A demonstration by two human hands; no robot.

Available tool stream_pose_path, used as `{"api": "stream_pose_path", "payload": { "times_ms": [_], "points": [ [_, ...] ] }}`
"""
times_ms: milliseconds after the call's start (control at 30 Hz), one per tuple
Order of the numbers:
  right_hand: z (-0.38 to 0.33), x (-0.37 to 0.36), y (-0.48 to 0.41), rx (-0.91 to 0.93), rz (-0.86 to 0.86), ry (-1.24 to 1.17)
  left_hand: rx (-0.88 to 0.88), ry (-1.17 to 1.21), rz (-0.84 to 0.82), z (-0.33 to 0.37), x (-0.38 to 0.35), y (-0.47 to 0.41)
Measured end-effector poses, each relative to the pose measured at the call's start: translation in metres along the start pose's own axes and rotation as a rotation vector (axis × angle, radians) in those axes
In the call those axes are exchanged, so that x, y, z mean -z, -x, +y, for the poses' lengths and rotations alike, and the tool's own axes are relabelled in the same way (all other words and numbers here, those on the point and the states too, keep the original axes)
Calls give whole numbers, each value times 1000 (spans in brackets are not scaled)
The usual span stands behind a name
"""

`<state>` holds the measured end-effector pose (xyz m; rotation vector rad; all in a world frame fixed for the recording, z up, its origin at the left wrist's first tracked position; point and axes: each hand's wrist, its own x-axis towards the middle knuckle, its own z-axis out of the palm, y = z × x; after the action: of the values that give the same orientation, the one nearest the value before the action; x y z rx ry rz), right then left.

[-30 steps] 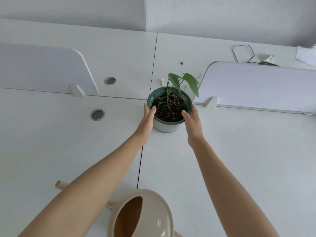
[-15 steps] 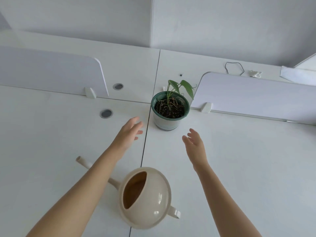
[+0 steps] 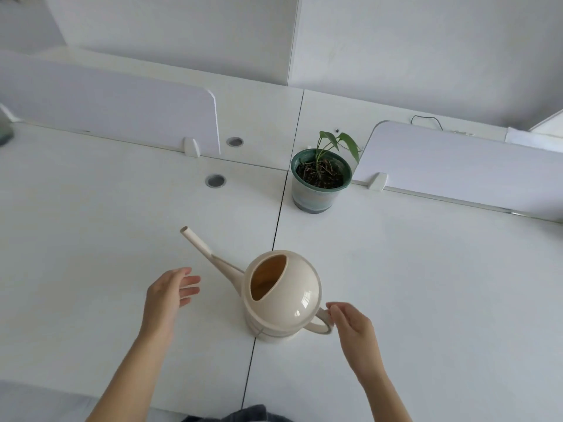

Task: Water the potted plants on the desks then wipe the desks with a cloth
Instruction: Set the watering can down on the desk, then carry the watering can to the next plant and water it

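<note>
– Potted plant, item one. Location?
– Beyond the watering can and slightly to its right, upright on the desk, well apart from the can. Soil dark; wet or dry, cannot tell.
– Watering can, item two. Condition?
– Upright on the desk, base over the seam between two desktops. Spout points away to the can's left. Handle is at its near right. Water level inside: not legible.
– Right hand?
– At the handle, fingers loosely bent, tips touching or just off the loop. Nothing gripped yet.
– Left hand?
– Left of the can, below the spout, fingers relaxed and spread, holding nothing.
– Step in hand, by your reading?
– Taking up the can. Recommended: wrap the right fingers fully round the handle before lifting. Lift level, since the top opening is wide and a tilt could slop water. The left hand may steady the can's body or the spout's base. Turn the spout toward the plant, bring its tip over the soil, then tip slowly.
</note>
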<state>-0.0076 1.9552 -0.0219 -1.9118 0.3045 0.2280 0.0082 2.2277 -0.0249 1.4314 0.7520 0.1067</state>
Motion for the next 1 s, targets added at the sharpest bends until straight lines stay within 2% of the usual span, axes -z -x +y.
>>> {"api": "stream_pose_path", "payload": {
  "times_ms": [100,233,500,667,800,1000],
  "points": [
    [10,-8,10,36,-5,22,55,69,-88,-4,-12,-11],
    [19,-19,10,87,-13,161,-4,109,-151,0,-31,-20],
    [25,-23,7,74,-60,191,25,171,-158,-4,-43,-18],
    [15,-9,0,70,-153,194,-2,207,-140,-3,-40,-11],
    [8,2,2,103,-201,221,-29,232,-126,-4,-33,1],
    [-6,21,19,196,-263,111,-70,301,-101,-5,-16,33]
  ]
}}
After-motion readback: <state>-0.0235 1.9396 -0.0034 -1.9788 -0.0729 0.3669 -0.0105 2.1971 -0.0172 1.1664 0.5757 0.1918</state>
